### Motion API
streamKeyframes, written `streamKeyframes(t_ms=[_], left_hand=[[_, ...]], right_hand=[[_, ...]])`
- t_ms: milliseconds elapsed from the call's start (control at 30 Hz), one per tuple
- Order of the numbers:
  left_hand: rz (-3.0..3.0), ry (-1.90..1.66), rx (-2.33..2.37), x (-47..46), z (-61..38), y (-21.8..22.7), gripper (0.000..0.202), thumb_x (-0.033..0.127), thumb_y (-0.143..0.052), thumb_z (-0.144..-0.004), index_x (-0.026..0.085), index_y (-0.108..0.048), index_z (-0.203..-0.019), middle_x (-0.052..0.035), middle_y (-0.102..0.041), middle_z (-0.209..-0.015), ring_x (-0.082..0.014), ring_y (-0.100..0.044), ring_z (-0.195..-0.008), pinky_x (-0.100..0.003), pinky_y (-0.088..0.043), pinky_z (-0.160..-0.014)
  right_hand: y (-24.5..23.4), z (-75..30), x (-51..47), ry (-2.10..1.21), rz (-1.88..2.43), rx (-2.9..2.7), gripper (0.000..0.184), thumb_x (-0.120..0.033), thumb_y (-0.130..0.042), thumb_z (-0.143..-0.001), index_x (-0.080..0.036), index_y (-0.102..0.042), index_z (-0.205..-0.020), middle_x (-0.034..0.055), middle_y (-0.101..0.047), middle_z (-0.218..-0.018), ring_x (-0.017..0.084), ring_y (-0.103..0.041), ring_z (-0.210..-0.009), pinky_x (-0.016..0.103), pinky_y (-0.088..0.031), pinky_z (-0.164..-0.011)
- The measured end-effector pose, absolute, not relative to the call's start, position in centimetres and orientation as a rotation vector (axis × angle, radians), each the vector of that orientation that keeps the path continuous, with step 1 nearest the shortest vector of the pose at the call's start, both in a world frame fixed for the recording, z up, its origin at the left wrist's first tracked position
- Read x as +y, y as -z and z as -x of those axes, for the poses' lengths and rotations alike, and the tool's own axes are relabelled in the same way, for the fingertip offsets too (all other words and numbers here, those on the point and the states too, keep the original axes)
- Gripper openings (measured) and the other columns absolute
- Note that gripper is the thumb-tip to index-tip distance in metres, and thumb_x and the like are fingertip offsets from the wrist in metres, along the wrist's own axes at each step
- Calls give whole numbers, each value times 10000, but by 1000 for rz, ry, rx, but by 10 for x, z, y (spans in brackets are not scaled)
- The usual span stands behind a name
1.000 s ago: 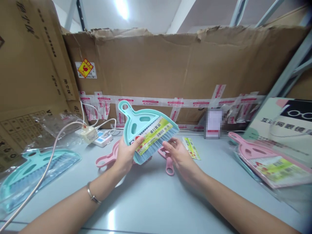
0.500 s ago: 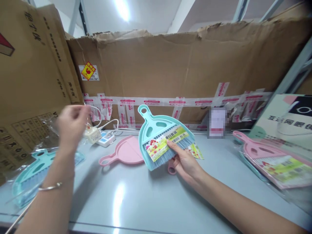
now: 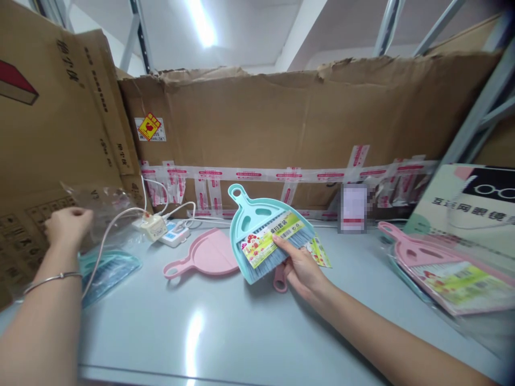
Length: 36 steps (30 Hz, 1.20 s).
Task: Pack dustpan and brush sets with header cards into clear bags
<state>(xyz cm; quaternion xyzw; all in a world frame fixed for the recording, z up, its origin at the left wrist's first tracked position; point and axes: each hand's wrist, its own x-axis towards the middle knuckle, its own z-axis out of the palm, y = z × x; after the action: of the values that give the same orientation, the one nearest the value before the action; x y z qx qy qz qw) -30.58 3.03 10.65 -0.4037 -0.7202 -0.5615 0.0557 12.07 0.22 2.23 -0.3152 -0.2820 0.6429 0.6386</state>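
Observation:
My right hand (image 3: 303,271) grips a teal dustpan and brush set (image 3: 257,212) by its lower right edge, thumb over the printed label (image 3: 277,236). The set is raised above the table, tilted, with its grey-blue bristles facing me. Beneath it shows a pink handle end (image 3: 280,281). A pink dustpan (image 3: 215,252) lies just behind and left of the set. My left hand (image 3: 69,228) is closed, slightly blurred, beside crumpled clear plastic (image 3: 107,212); what its fingers hold is hidden. Near that wrist lies another teal dustpan set (image 3: 110,273) in plastic, partly covered by my forearm.
A white plug (image 3: 155,228) and power strip (image 3: 175,233) with cables sit at the back left. Big cardboard boxes (image 3: 249,123) wall the back and left. At the right lie a bagged pink dustpan set (image 3: 434,249) and a printed glasses box (image 3: 470,209).
My left hand has moved left and down, away from the plug and towards the clear plastic. My right hand keeps hold of the teal set almost in place. The view has shifted slightly.

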Motion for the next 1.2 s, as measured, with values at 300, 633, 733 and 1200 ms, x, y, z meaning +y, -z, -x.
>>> streamKeyframes(t_ms=[300, 633, 733, 1200], left_hand=[[1516, 2077, -1324, 12, 188, -147, 228, 359, -564, -808, 140, -565, -870, -31, -693, -948, -170, -644, -855, -341, -508, -782], [1937, 2961, -1236, 26, 87, -94, 216, 350, -601, -794, 200, -448, -770, -39, -689, -882, -238, -652, -928, -382, -514, -793], [1856, 3202, -1117, 28, 80, -94, 186, 310, -586, -809, 213, -431, -774, -50, -683, -958, -244, -640, -982, -394, -515, -819], [1947, 3521, -1278, 17, 67, -62, 153, 315, -564, -825, 190, -476, -844, -60, -679, -990, -198, -664, -882, -351, -531, -785]], right_hand=[[-33, -121, -5, -1519, 715, -594, 336, -183, -781, -576, -197, -634, -878, 10, -723, -824, 183, -680, -744, 280, -570, -639], [-30, -116, -17, -1679, 817, -685, 247, -238, -761, -616, -180, -597, -792, -24, -654, -561, 135, -582, -443, 228, -447, -402], [-25, -115, -13, -1700, 831, -613, 372, -205, -771, -600, -181, -604, -932, 5, -713, -731, 170, -662, -615, 257, -523, -532], [-26, -116, -9, -1726, 783, -538, 456, -169, -732, -638, -153, -588, -1070, 60, -727, -874, 203, -688, -744, 332, -568, -683]])
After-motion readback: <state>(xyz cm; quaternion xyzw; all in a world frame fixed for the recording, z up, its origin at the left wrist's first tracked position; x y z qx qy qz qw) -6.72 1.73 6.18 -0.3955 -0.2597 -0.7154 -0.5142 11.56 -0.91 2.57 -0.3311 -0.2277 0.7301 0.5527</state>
